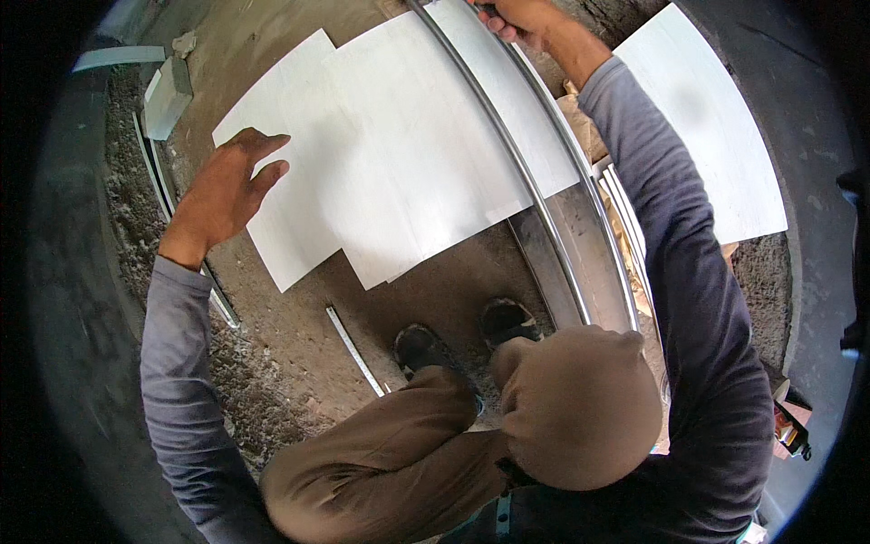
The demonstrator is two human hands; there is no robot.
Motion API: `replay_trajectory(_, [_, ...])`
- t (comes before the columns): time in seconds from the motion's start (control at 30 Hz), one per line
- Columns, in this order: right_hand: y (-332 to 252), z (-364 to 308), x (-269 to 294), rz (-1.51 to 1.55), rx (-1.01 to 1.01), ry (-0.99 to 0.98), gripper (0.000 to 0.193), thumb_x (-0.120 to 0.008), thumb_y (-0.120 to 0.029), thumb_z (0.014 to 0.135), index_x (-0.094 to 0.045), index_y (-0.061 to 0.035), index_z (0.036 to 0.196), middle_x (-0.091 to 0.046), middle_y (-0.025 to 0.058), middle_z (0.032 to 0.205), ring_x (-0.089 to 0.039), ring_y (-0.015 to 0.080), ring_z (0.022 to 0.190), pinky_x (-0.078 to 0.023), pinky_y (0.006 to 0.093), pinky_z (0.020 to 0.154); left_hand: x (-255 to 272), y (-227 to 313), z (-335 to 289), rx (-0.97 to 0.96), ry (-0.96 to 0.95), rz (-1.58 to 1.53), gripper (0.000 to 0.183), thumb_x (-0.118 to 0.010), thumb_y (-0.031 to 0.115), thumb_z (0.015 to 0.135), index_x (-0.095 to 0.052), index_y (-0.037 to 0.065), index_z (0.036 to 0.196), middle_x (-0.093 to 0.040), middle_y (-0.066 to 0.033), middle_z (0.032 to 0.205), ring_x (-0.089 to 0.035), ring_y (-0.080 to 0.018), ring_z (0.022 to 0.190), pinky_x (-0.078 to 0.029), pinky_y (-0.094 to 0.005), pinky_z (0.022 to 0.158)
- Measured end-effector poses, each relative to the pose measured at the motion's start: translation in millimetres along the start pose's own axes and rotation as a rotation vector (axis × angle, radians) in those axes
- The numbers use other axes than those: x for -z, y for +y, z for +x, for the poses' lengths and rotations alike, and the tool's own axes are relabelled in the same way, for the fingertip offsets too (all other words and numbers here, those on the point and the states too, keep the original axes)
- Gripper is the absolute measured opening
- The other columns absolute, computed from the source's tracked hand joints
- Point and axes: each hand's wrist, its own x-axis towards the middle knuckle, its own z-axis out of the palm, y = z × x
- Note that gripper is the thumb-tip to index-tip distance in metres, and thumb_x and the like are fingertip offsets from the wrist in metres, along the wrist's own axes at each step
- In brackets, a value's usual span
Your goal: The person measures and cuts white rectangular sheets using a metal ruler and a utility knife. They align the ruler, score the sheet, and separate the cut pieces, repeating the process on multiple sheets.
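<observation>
My left hand (222, 195) is empty, thumb and index finger apart, at the left edge of the overlapping white sheets (390, 154). Whether it touches them I cannot tell. At the far edge of view, my right hand (526, 20) has its fingers closed around a small dark object (490, 10), its kind not clear. That hand is beside the far end of two long metal tubes (509, 145), which lie across the right part of the sheets and run back toward my knee. Their far ends are cut off by the picture's edge.
Another white sheet (702, 136) lies beyond my right arm. A ruler-like strip (355, 352) is on the dirt floor near my shoes (419, 346). Thin metal strips (154, 172) and a pale block (168, 98) lie at left. Brown paper (580, 127) shows beside the tubes.
</observation>
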Motion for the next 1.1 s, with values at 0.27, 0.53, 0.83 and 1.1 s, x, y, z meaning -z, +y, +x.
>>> replay_trajectory(0.27, [-12.5,-119.1,22.1,0.012,-0.013,-0.019,0.03,-0.057,-0.029,0.104,-0.062,-0.004,0.088,-0.055,-0.0016,0.063,-0.045,0.0018,0.048,-0.038,0.0164,0.037,5.1,16.2,22.4,0.015,-0.302,-0.01,0.039,-0.056,0.03,0.105,-0.066,0.005,0.133,-0.068,-0.0189,0.114,-0.068,-0.033,0.106,-0.054,-0.0436,0.097])
replay_trajectory(0.53, [20.8,-336.9,2.7,0.056,-0.277,0.126,0.047,-0.054,-0.032,0.105,-0.056,0.0039,0.134,-0.054,-0.0015,0.079,-0.038,0.0015,0.048,-0.029,0.0193,0.039,-106.9,58.1,139.1,-0.237,0.134,-0.325,0.058,-0.048,0.048,0.106,-0.062,0.002,0.138,-0.064,-0.0193,0.136,-0.063,-0.0333,0.123,-0.046,-0.0404,0.11])
replay_trajectory(0.83, [71.5,-470.1,9.0,0.094,-0.51,0.282,0.052,-0.062,-0.022,0.101,-0.051,-0.0003,0.147,-0.057,-0.0023,0.084,-0.042,0.0009,0.053,-0.028,0.0172,0.045,-226.0,203.9,199.2,-0.257,0.995,-0.006,0.051,-0.05,0.045,0.104,-0.068,0.0,0.119,-0.067,-0.0222,0.112,-0.055,-0.0386,0.113,-0.039,-0.0591,0.098])
replay_trajectory(1.1, [79.3,-486.2,7.4,0.121,-0.486,0.281,0.055,-0.067,-0.021,0.101,-0.049,0.0008,0.148,-0.054,-0.0028,0.082,-0.044,0.0033,0.06,-0.034,0.0204,0.052,-187.3,240.8,203.6,0.015,0.221,-0.613,0.042,-0.063,0.034,0.096,-0.066,-0.004,0.113,-0.071,-0.0244,0.102,-0.066,-0.0406,0.1,-0.052,-0.0488,0.091])
